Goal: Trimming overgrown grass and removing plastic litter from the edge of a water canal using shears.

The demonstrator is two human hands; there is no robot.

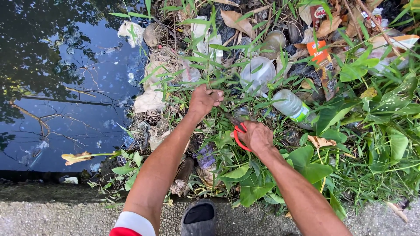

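Two hands work in weeds beside dark water. Left hand (204,100) is closed around a tuft of grass (218,83); right hand (256,136), just behind it, grips red-handled scissors (238,133) whose blades point at that tuft. Bottle (291,106) lies right of the hands. Blades hidden in grass could nick the left fingers.

A weedy bank (262,175) slopes from a gravel path (65,218) to dark water (65,87), and litter lies all over it among the grass. On it rest a clear bottle (290,105) with a green label, a flattened clear cup (258,75), an orange wrapper (321,59), dry leaves (236,21) and pale plastic scraps (151,101) at the water's edge. A black sandal (199,217) stands on the path where the gravel meets the weeds.
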